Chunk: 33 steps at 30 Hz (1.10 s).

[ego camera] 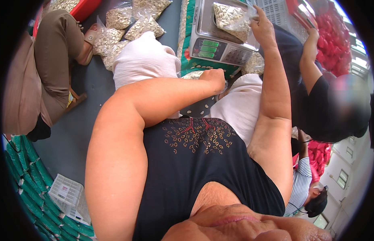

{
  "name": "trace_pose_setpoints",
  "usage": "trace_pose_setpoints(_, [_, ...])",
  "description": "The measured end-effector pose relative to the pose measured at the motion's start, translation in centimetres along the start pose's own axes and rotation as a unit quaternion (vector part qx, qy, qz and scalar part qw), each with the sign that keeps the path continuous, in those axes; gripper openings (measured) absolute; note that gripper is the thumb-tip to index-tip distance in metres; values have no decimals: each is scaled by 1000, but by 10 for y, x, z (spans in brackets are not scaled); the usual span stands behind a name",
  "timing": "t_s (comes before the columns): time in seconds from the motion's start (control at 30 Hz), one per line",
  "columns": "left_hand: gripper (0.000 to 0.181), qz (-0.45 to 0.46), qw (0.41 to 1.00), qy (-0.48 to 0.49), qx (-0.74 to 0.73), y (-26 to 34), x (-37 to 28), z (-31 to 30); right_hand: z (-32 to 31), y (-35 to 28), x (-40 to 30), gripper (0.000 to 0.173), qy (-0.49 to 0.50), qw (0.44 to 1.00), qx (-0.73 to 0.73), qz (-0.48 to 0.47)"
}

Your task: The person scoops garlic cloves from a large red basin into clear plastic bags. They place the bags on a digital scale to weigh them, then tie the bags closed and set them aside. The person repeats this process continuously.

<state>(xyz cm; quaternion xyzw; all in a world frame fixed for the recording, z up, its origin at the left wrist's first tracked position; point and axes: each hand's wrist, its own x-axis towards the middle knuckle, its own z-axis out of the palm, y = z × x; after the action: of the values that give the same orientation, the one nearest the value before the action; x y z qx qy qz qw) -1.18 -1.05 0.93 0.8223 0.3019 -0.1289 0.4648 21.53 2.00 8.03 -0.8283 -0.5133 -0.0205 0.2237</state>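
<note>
At the top, a clear plastic bag of white beans or seeds lies on the steel pan of a digital scale, whose green displays are lit. My right hand reaches out to it and pinches the gathered clear top of this bag. My left arm bends across my lap. Between my knees my left hand is curled, with clear plastic film showing at its edge. White beans or seeds show just beside it; its fingertips are hidden.
Several filled bags lie on the grey floor beyond my left knee. Seated people flank me, one in brown trousers, one in black. White crates, green sacks and red packets stand around.
</note>
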Motion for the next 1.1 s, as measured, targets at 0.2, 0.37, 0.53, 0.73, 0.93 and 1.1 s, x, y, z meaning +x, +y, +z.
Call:
trace_pose_setpoints(0.2, [22,8,999,-4,34,-2,3,5,-28,-15,1,41,14,998,-27,52])
trace_pose_setpoints(0.37, [21,-12,998,-35,40,-1,4,7,-30,7,5,36,32,992,63,109])
trace_pose_setpoints(0.53, [23,-11,997,-45,55,-2,4,6,-19,25,15,27,-36,955,171,238])
trace_pose_setpoints(0.73, [28,-31,998,-31,36,-5,7,8,7,29,25,27,-53,963,139,225])
trace_pose_setpoints(0.93, [28,-21,999,-15,37,-6,10,12,43,33,20,38,-133,907,236,322])
trace_pose_setpoints(1.1, [28,-21,999,-27,35,-3,9,10,33,12,21,42,33,973,-16,226])
